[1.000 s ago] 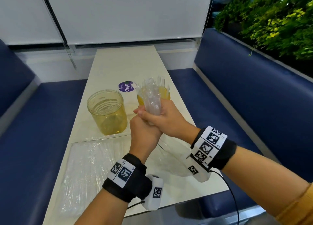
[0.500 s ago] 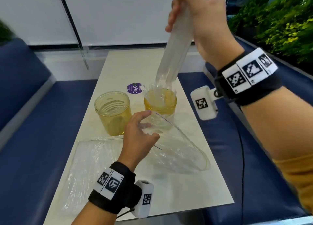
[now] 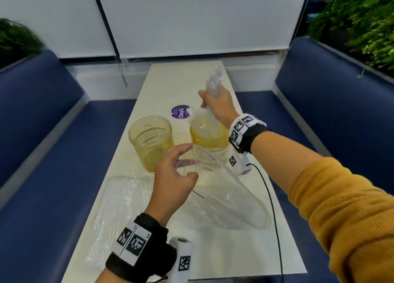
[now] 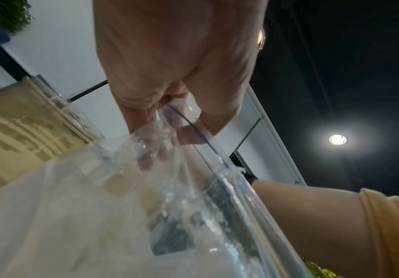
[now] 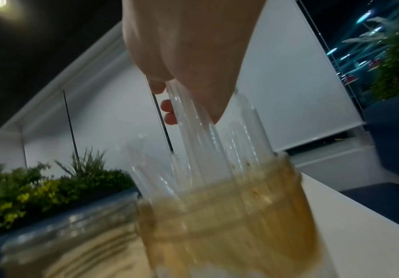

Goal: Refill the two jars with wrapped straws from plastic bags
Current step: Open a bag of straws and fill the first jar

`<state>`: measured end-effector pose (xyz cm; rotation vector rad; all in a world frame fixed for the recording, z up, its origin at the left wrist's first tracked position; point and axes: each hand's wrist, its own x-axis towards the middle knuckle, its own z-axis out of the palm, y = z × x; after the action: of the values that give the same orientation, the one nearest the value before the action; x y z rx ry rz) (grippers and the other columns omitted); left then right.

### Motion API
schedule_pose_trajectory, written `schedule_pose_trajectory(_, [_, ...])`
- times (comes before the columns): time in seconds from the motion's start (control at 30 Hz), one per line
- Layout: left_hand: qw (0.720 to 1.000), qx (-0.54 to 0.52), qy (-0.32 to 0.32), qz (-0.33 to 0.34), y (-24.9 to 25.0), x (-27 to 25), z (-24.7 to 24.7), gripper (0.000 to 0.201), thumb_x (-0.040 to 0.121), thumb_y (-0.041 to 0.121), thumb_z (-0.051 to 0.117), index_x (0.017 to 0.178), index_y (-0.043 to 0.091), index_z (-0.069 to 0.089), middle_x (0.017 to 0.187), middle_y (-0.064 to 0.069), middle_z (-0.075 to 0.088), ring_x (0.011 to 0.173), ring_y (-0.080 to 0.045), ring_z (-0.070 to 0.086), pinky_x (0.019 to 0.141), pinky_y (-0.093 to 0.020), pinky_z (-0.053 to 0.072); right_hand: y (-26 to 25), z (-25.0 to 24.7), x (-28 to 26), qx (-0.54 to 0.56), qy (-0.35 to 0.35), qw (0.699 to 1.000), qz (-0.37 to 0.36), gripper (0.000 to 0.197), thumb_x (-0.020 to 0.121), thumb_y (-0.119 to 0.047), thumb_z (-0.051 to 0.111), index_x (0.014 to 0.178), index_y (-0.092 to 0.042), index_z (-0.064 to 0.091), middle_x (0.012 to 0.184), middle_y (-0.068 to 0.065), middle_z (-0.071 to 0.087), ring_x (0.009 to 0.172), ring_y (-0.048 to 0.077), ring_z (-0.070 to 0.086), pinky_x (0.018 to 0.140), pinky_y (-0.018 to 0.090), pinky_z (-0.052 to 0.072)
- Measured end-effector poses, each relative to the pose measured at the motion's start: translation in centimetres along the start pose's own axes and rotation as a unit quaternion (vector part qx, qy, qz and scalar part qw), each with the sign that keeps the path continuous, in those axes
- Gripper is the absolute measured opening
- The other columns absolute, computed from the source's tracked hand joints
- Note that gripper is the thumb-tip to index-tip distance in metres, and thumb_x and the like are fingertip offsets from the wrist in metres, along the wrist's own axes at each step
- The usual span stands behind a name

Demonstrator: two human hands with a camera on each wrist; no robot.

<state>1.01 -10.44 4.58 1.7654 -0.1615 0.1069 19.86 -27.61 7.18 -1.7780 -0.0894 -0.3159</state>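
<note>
Lowering a bunch of wrapped straws [image 3: 213, 86] into the right jar [image 3: 210, 136], the right hand [image 3: 219, 108] has its grip closed round the bundle partway up, with the lower ends already inside the amber mouth and the tops standing above the fist. The wrist view shows the clear sleeves fanning out below the fingers [image 5: 167, 112] into the jar. The left hand [image 3: 172, 176] pinches the open lip of an emptied bag [image 3: 223, 197], thumb and fingers closed on the film near its blue seal line; that bag lies on the worktop [image 3: 223, 250] just in front of the jars. The left jar [image 3: 151, 142] stands beside the right one and looks empty. A second bag [image 3: 119, 208], flat and apparently still full, lies at the near left. The straws should be very light and fairly stiff along their length, but the wrappers look slick, so single ones could slide out of a loose fist; a hold near the middle of the bundle, squeezing all round, seems best, with release only once the ends touch bottom. The jars look like light plastic and may tip if the bundle is pushed sideways. Bag film is limp and slippery, best taken at the stiffer seal edge.
</note>
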Motion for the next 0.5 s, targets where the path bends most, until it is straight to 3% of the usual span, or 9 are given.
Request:
schedule_pose_trajectory(0.07, [1.000, -0.008, 0.003, -0.002, 0.0, -0.1, -0.1, 0.064, 0.076, -0.018, 0.065, 0.126, 0.021, 0.064, 0.131, 0.008, 0.061, 0.098, -0.002, 0.072, 0.068, -0.027, 0.062, 1.9, 0.3, -0.5, -0.019, -0.015, 0.999, 0.031, 0.025, 0.093, -0.034, 0.069, 0.097, -0.010, 0.063, 0.085, 0.008, 0.072, 0.079, 0.015, 0.068, 0.075, 0.030, 0.052])
schedule_pose_trajectory(0.13, [1.000, -0.013, 0.005, -0.004, 0.0, -0.1, -0.2, 0.063, 0.076, -0.018, 0.065, 0.126, 0.021, 0.064, 0.131, 0.008, 0.061, 0.098, -0.003, 0.072, 0.070, -0.026, 0.061, 2.6, 0.5, -0.9, -0.042, -0.028, 0.997, 0.063, 0.029, 0.087, -0.034, 0.076, 0.099, -0.009, 0.067, 0.096, 0.010, 0.073, 0.091, 0.021, 0.069, 0.084, 0.040, 0.056])
schedule_pose_trajectory(0.2, [1.000, -0.018, 0.004, -0.005, -0.1, -0.1, -0.2, 0.063, 0.077, -0.019, 0.066, 0.126, 0.020, 0.065, 0.130, 0.009, 0.061, 0.098, -0.003, 0.072, 0.069, -0.023, 0.061, 2.1, 0.6, -1.0, -0.071, -0.009, 0.995, 0.064, 0.038, 0.078, -0.031, 0.084, 0.103, -0.011, 0.066, 0.099, 0.006, 0.070, 0.093, 0.021, 0.066, 0.082, 0.033, 0.057])
schedule_pose_trajectory(0.27, [1.000, -0.022, 0.004, -0.004, -0.1, -0.1, -0.3, 0.062, 0.077, -0.019, 0.066, 0.126, 0.019, 0.065, 0.130, 0.010, 0.061, 0.098, -0.003, 0.072, 0.068, -0.021, 0.060, 0.9, 0.3, -0.7, -0.080, 0.040, 0.996, -0.010, 0.059, 0.070, -0.030, 0.090, 0.118, -0.021, 0.058, 0.105, 0.000, 0.063, 0.096, 0.016, 0.060, 0.081, 0.023, 0.052])
schedule_pose_trajectory(0.33, [1.000, -0.021, 0.003, -0.004, 0.0, 0.0, -0.3, 0.062, 0.077, -0.018, 0.066, 0.126, 0.020, 0.065, 0.130, 0.011, 0.060, 0.097, -0.002, 0.072, 0.066, -0.021, 0.060, 0.0, 0.0, -0.3, -0.085, 0.068, 0.987, -0.119, 0.076, 0.070, -0.029, 0.089, 0.132, -0.035, 0.046, 0.121, -0.001, 0.059, 0.110, 0.014, 0.057, 0.091, 0.023, 0.050])
schedule_pose_trajectory(0.4, [1.000, -0.017, -0.001, -0.006, 0.0, 0.1, -0.4, 0.062, 0.077, -0.016, 0.067, 0.126, 0.021, 0.065, 0.130, 0.011, 0.060, 0.097, -0.002, 0.072, 0.065, -0.022, 0.060, 0.0, 0.0, 0.3, -0.191, 0.047, 0.961, -0.194, 0.059, 0.085, -0.032, 0.076, 0.138, -0.030, 0.049, 0.134, 0.000, 0.055, 0.126, 0.017, 0.050, 0.104, 0.032, 0.045])
schedule_pose_trajectory(0.43, [1.000, -0.017, -0.004, -0.006, 0.0, 0.1, -0.4, 0.062, 0.077, -0.016, 0.066, 0.127, 0.021, 0.064, 0.131, 0.010, 0.059, 0.098, -0.002, 0.072, 0.063, -0.022, 0.059, 0.3, 0.0, 0.4, -0.278, 0.001, 0.940, -0.200, 0.048, 0.095, -0.034, 0.065, 0.141, -0.025, 0.052, 0.141, 0.000, 0.053, 0.134, 0.019, 0.045, 0.110, 0.037, 0.041])
schedule_pose_trajectory(0.5, [1.000, -0.018, -0.009, -0.004, 0.0, 0.3, -0.5, 0.062, 0.078, -0.016, 0.065, 0.128, 0.020, 0.064, 0.132, 0.009, 0.059, 0.099, -0.002, 0.071, 0.059, -0.020, 0.055, 1.3, 0.1, 0.0, -0.430, -0.137, 0.880, -0.151, 0.045, 0.106, -0.038, 0.041, 0.148, -0.020, 0.048, 0.151, 0.001, 0.048, 0.148, 0.022, 0.029, 0.120, 0.044, 0.027])
